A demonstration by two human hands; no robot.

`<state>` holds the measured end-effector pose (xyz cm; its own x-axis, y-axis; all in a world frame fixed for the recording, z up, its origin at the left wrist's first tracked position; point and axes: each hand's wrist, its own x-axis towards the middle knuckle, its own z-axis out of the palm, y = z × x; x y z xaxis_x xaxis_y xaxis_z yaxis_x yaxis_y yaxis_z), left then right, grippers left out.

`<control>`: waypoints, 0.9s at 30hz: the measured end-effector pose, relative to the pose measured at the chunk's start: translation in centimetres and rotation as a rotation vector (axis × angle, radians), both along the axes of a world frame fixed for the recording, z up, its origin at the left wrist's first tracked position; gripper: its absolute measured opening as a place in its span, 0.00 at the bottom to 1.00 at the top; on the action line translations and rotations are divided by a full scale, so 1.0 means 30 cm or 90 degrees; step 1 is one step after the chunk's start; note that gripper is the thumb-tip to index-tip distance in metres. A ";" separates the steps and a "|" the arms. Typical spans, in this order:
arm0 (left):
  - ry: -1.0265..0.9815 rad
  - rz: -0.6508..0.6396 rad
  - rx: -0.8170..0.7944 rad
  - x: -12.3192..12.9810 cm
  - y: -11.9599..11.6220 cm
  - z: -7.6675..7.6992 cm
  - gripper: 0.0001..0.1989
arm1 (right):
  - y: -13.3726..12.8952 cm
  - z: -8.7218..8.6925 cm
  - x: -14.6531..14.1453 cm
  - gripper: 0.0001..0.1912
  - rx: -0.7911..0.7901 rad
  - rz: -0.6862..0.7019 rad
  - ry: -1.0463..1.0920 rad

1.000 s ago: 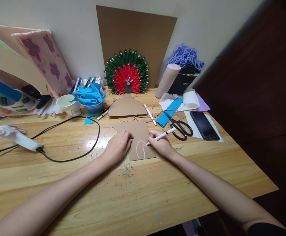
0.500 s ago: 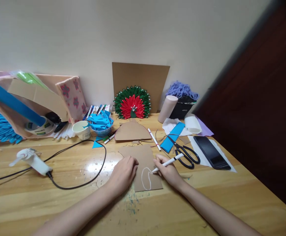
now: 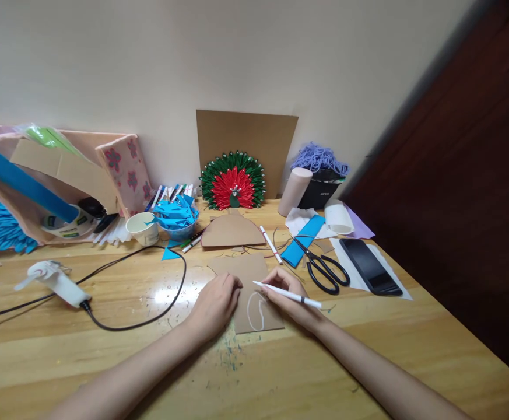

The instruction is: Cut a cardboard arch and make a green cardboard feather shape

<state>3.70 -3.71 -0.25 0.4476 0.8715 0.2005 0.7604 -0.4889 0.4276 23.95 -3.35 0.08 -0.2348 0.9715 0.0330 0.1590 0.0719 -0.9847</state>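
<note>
A piece of brown cardboard [image 3: 248,269] lies flat on the wooden table [image 3: 184,373], with a rounded white outline [image 3: 255,312] drawn near its front edge. My left hand [image 3: 217,300] rests on the cardboard's left side, fingers curled and pressed together; nothing shows between them. Between the fingers of my right hand [image 3: 291,294] is a white pen [image 3: 295,296], its tip pointing left above the outline. Whether the tip touches the cardboard cannot be told. Black-handled scissors [image 3: 324,271] lie to the right of my right hand.
Behind the cardboard lie a half-round cardboard piece [image 3: 232,231] and a red-and-white marker [image 3: 270,245]. A phone [image 3: 370,265] is at the right. A white glue gun [image 3: 57,283] with a looping black cable is at the left, and a bowl of blue scraps [image 3: 176,221] stands behind.
The pen tip has moved up and left, and the pen now slants down to the right. The outline's right side looks more closed. The whole view has shifted slightly.
</note>
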 end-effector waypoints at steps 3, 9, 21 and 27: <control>0.011 -0.004 0.000 0.000 0.001 0.002 0.08 | 0.005 -0.009 0.007 0.15 -0.011 0.008 -0.005; 0.018 -0.004 0.001 0.004 0.007 0.006 0.08 | 0.009 -0.017 0.010 0.20 0.014 -0.011 -0.085; 0.022 -0.006 0.000 0.002 0.008 0.005 0.07 | 0.010 -0.021 0.011 0.17 0.070 0.008 -0.186; 0.022 -0.010 -0.007 0.003 0.010 0.007 0.07 | 0.013 -0.031 0.017 0.17 0.007 -0.007 -0.122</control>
<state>3.79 -3.42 -0.04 0.4671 0.8666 0.1754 0.7674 -0.4959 0.4065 24.46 -2.96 -0.86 -0.2273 0.9738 0.0001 0.3437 0.0804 -0.9356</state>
